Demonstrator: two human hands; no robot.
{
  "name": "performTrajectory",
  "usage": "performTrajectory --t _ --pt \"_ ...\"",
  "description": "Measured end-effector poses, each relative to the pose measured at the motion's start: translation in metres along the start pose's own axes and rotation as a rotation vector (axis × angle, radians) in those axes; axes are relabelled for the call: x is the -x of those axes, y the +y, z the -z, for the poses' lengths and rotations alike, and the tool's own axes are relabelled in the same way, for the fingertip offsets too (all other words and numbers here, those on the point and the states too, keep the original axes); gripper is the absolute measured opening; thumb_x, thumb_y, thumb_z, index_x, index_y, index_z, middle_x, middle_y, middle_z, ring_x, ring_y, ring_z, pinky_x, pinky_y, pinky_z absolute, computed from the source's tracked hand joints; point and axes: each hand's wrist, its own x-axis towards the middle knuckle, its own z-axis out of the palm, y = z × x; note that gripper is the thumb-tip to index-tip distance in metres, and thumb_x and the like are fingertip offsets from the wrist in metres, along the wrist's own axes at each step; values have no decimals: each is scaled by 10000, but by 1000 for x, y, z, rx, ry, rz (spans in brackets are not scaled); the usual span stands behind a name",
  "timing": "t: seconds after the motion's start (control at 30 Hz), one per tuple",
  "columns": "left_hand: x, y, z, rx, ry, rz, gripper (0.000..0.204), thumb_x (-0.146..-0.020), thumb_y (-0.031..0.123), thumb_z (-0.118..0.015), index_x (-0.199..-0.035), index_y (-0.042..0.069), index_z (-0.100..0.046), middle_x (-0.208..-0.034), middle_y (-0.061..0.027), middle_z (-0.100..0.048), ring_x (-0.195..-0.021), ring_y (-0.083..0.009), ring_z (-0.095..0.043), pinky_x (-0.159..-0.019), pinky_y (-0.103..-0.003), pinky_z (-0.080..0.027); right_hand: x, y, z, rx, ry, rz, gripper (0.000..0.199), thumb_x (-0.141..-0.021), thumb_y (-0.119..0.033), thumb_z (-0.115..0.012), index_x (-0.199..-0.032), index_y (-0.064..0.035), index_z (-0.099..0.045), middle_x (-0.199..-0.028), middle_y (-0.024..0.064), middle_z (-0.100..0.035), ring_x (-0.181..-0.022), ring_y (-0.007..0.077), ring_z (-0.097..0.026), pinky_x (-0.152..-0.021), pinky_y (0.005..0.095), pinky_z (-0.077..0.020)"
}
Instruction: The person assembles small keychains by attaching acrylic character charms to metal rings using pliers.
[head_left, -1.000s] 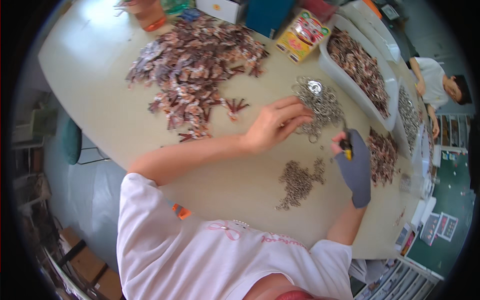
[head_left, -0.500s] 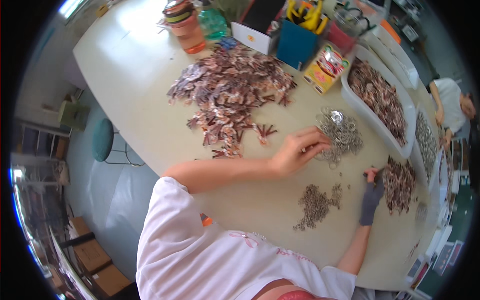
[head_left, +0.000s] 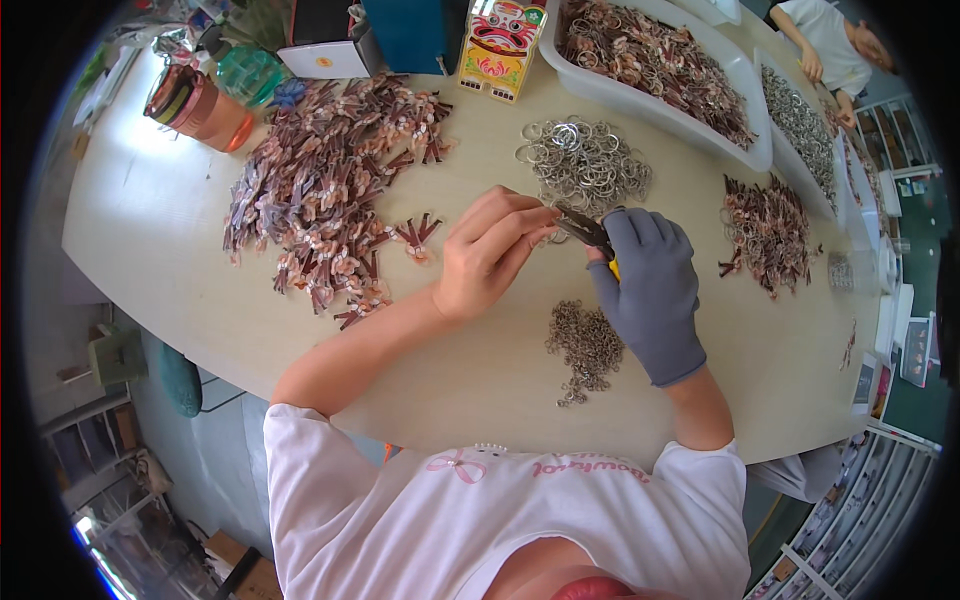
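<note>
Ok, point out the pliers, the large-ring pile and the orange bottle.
Pliers [head_left: 583, 228], head view: on the dark metal nose.
Large-ring pile [head_left: 588, 167], head view: mid-heap.
Orange bottle [head_left: 207, 114], head view: on its side.

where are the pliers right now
In the head view, the pliers are right of centre, gripped in the gloved right hand, their tips by the left hand, just below the pile of large rings.

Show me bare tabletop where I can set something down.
Bare tabletop: between the large charm pile and the tabletop's left edge; between the left forearm and small metal-ring pile; right of the gloved right hand, below the smaller charm pile. Crowded: the back, with orange bottle, printed carton and white bin.
</note>
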Motion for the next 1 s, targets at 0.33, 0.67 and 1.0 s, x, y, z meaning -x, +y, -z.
performTrajectory --t 0.33,0.67,1.0 --pt "1 0 3 18 -2 -54 211 -721 -41 -730 -910 -45 -638 -864 -124 -638 -728 -251 -590 -615 -332 -475 5 -6 2 15 -76 -8 212 -789 -200 -665 -894 -84 -521 -783 73 -529 -757 256 -557 -722 386 -423" --pt "2 -1 7 32 19 -72 209 -723 -22 -740 -909 -39 -649 -845 -126 -636 -721 -252 -599 -602 -340 -475 9 -7 -8 26 -51 5 233 -768 -169 -688 -914 -80 -530 -769 79 -558 -733 264 -595 -689 398 -470" --pt "-37 1 88 -411 -983 -62 395 -774 115 -683 -1157 66 -601 -1255 -104 -524 -1218 -303 -439 -1017 -404 -392 70 97 35 54 -107 -499 292 -898 -245 -617 -1002 22 -564 -908 178 -624 -822 398 -599 -726 453 -476"
